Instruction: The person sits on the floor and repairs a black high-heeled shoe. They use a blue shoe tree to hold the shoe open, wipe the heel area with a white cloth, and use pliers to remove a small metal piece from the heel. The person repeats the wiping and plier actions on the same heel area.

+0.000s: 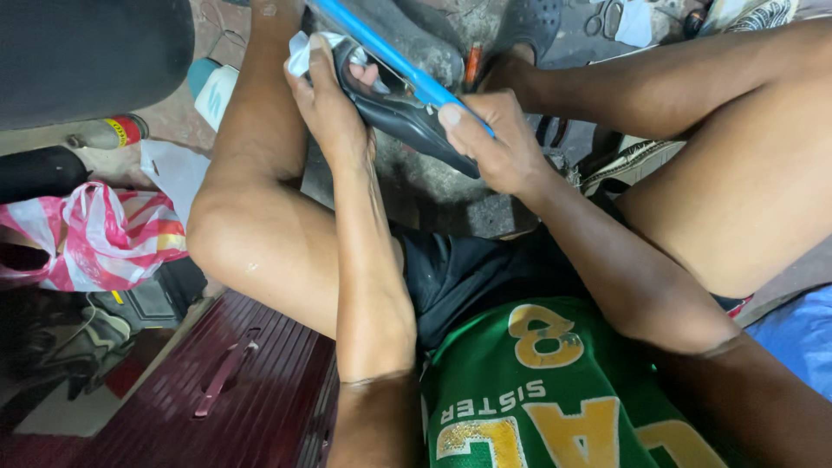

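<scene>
A dark shoe [400, 113] lies tilted between my knees, its opening facing up. My left hand [328, 104] grips the shoe's left side and holds a scrap of white cloth [302, 50] against it. My right hand [494, 143] clasps the shoe's right end, thumb on top. A blue strip [381, 48] runs diagonally along the shoe's upper edge toward my right hand, and my right fingers close around its lower end.
A pink and white plastic bag [95, 234] lies at the left. A dark red ribbed case with a handle [225, 373] sits beside my left leg. Scissors [607, 17] and a dark sandal [529, 22] lie on the ground ahead. Blue sheet [797, 338] at right.
</scene>
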Demonstrator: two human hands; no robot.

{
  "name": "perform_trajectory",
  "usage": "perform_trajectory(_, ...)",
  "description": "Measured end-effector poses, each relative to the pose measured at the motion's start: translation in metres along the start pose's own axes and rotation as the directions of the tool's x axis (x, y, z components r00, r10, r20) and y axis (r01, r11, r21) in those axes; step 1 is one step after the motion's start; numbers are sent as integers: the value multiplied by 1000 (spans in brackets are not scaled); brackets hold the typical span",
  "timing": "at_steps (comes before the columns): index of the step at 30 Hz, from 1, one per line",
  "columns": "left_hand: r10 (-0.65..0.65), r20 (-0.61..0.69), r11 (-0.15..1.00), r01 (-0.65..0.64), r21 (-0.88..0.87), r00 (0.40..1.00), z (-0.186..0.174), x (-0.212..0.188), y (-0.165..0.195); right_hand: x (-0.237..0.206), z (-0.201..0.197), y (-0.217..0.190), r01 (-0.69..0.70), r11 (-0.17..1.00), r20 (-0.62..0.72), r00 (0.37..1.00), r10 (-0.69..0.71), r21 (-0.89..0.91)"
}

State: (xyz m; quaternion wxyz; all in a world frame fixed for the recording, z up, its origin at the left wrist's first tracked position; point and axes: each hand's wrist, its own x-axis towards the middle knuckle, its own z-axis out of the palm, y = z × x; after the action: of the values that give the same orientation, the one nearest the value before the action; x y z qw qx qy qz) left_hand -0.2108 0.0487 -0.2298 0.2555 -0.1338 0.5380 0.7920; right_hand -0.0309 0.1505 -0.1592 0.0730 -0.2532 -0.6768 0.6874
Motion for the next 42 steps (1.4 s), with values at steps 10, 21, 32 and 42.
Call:
perform_trajectory(10, 33, 19, 998, -34, 50, 999, 17, 22, -9, 23, -12, 0, -6, 994, -2, 1000, 6, 108)
perform_trajectory(21, 16, 9, 998, -17, 59, 1000, 18, 18, -1, -47, -48, -15, -31, 997, 31, 999, 28, 77)
perform_trajectory(32, 21, 42, 1000, -22, 13, 999, 17, 22, -7, 21, -18, 1, 57, 995, 34, 998, -60, 83)
perform_trajectory(42, -66, -18, 997, 65, -27, 998, 23, -7, -33, -15, -25, 15, 26, 1000, -64, 998, -25, 15)
